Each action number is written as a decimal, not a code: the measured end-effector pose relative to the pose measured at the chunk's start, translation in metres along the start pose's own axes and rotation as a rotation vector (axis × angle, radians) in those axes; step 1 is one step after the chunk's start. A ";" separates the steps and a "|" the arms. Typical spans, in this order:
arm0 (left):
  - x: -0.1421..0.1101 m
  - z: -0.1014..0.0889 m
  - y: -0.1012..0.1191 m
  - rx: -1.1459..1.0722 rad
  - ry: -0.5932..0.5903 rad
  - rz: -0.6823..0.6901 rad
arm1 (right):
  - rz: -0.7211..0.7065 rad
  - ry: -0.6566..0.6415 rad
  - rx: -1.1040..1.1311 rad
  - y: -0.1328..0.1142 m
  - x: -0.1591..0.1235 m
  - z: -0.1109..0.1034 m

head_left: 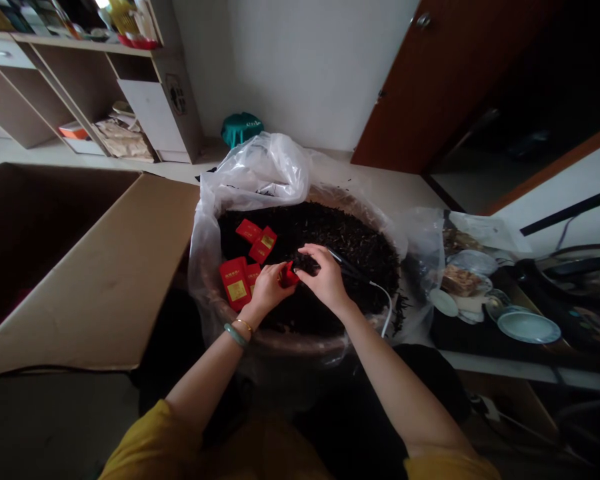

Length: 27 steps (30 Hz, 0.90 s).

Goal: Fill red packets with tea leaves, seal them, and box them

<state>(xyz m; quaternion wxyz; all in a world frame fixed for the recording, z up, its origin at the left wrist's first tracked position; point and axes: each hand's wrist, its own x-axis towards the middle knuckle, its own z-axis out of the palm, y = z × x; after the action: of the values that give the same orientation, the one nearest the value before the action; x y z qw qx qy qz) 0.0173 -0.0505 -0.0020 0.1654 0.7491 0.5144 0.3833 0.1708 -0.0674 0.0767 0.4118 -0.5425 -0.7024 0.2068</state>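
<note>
My left hand [269, 293], with a green bangle and a gold bracelet at the wrist, is closed round a small red packet [289, 275]. My right hand [327, 277] pinches a clump of dark dried leaves [304, 263], which look like tea, at the packet's opening. Both hands are over a wide round container lined with clear plastic [260, 177] and filled with loose dark leaves [325, 223]. Several red packets with gold labels [236, 283] lie on the leaves at the left. Beside my right hand rests a slim dark device [353, 268] with a white cable.
A large open cardboard box [95, 260] stands at the left. On the right, a dark table holds dishes [529, 327] and plastic bags [423, 240]. Behind are a shelf unit [153, 113], a green bag-like object [241, 128] and a brown door [430, 87].
</note>
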 end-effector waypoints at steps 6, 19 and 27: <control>0.001 0.000 0.001 0.025 0.022 0.016 | -0.009 -0.039 0.301 0.002 -0.003 0.005; 0.002 -0.003 -0.002 0.046 0.103 -0.092 | 0.411 -0.876 -0.749 0.020 -0.017 -0.013; 0.002 -0.002 -0.003 0.047 0.128 -0.065 | 0.209 -0.655 -0.700 0.015 -0.028 0.026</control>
<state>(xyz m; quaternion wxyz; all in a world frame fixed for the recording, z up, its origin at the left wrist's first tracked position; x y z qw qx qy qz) 0.0137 -0.0477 -0.0017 0.1267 0.7097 0.5567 0.4127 0.1607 -0.0844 0.0405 -0.0609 -0.6223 -0.7642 0.1583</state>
